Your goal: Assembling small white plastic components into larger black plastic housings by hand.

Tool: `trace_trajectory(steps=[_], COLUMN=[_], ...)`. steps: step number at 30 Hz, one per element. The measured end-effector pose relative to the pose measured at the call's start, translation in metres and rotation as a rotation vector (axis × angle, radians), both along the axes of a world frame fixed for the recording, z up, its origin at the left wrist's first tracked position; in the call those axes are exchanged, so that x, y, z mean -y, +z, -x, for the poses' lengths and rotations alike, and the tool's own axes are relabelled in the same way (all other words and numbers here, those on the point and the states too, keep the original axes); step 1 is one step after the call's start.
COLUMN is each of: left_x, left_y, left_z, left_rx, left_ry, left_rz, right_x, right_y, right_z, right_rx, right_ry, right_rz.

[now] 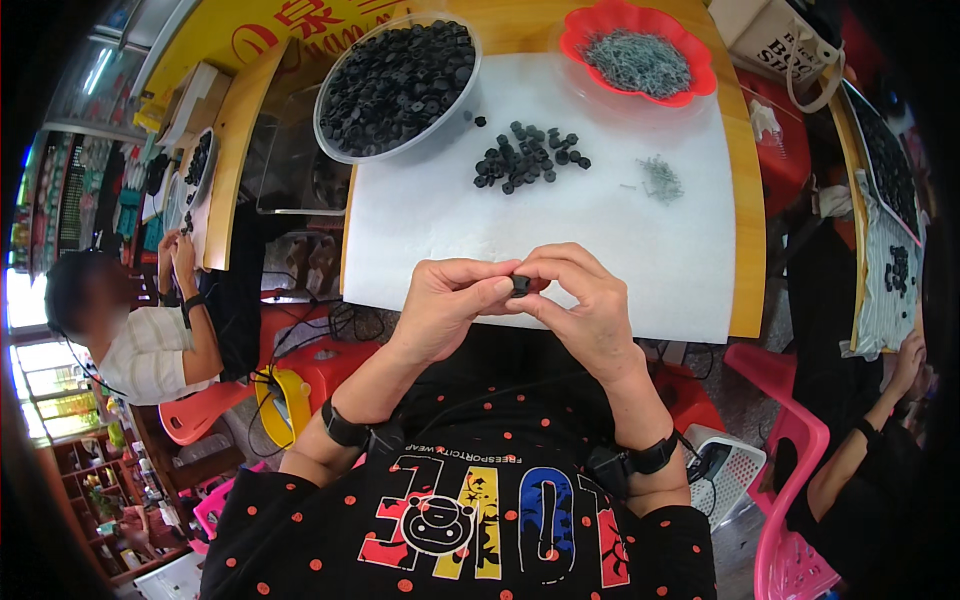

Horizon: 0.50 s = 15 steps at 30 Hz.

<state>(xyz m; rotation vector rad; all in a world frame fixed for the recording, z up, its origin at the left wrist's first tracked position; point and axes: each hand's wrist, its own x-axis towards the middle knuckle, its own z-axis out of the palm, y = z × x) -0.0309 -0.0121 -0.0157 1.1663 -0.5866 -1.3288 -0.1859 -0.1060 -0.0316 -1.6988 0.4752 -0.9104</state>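
Note:
Close to my body, over the near edge of the white sheet (430,240), a small black plastic knob-like part (520,286) is pinched between both hands. My left hand (450,300) grips it from the left with thumb and forefinger. From the right, my right hand (580,295) closes its thumb and fingertips on the same part. Whether a metal pin is in it is hidden by my fingers. Beyond my hands lies a loose pile of similar black parts (520,160). To its right is a small heap of thin silvery screws or pins (661,180).
A clear round tub (335,150) full of black parts stands at the back left. A red flower-shaped bowl (700,75) of metal pins is at the back right. Co-workers sit at tables on both sides, with a pink chair (800,430) to my right.

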Motion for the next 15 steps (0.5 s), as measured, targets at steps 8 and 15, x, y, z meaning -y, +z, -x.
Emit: trace_trajectory(steps=[8,15], left_x=[0.003,0.004], left_y=[-0.003,-0.004], left_z=[0.009,0.014], left_rx=[0.02,-0.031], left_ry=[0.039,0.033], left_rz=[-0.022,-0.052], right_x=[0.002,-0.005], right_y=[-0.002,-0.008], right_z=[0.003,0.004], right_rx=[-0.002,-0.032], right_ry=[-0.051,-0.135], right_rz=[0.104,0.274])
